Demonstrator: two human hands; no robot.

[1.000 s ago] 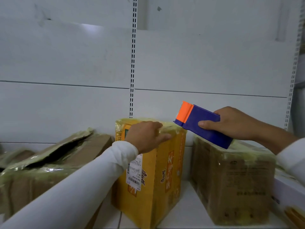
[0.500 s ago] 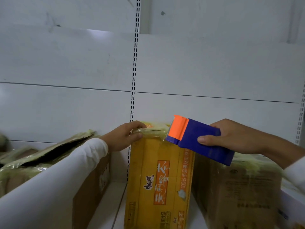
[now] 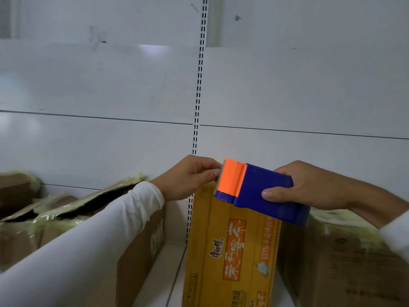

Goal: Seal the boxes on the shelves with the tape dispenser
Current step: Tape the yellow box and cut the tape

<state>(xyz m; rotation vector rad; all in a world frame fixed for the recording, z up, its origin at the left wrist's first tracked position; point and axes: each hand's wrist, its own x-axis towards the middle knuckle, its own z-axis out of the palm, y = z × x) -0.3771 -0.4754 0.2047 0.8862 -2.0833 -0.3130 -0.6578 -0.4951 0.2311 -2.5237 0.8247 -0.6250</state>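
Both hands meet above the yellow box (image 3: 232, 244). Farthest left, under the left sleeve (image 3: 88, 235), a brown carton (image 3: 73, 220) lies with its crumpled flaps gaping and bits of wrinkled film clinging to them; it looks unsealed. The left hand (image 3: 188, 177) has lifted off the yellow box top, where it rested a second ago, and now pinches with narrowed fingertips at the serrated edge of the tape dispenser (image 3: 259, 191). Whether it actually has the tape end cannot be told; no clear strip shows. That shift suggests the free end is being drawn out, so taping of the yellow box is about to begin, not yet under way.

Just right of that pinch, the dispenser is a blocky blue plastic housing with a bright orange front plate and a fine metal-toothed blade. It hovers over the top edge of the yellow box, a tall glossy printed carton standing directly below both hands. The right hand (image 3: 309, 187) wraps the blue body firmly, thumb along its near side. Beneath the right wrist sits a brown box (image 3: 345, 258) with yellowish film on top.
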